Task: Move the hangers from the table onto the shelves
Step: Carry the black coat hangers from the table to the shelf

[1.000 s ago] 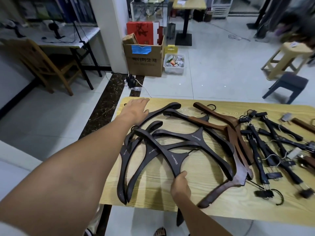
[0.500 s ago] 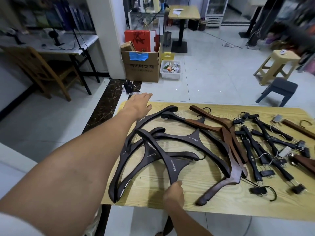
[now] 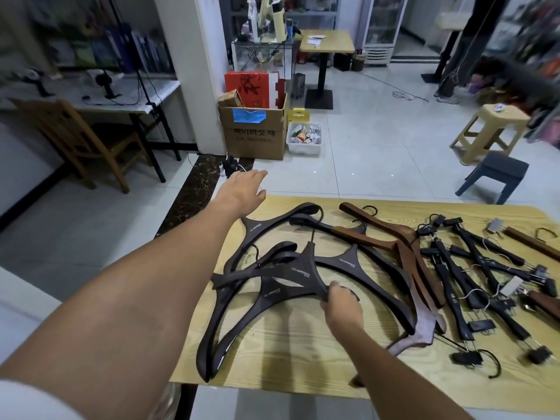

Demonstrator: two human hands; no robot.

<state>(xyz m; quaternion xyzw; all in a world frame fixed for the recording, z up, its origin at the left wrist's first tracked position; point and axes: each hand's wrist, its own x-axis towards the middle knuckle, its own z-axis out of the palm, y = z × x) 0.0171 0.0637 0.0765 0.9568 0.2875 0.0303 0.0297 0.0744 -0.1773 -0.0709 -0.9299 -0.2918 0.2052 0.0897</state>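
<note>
Reaching past the table's (image 3: 303,353) far left corner, your left hand (image 3: 242,189) is flat-fingered and holds nothing, just beyond the dark pile (image 3: 274,292). To its right, your right hand (image 3: 342,307) grips the arm end of one hanger (image 3: 303,275) lying tangled in that pile. Lift it alone and its hook may snag the neighbours and drag them off the near edge. Further right, brown hangers (image 3: 403,250) and clip hangers (image 3: 472,277) overlap on the table, so they could shift too.
</note>
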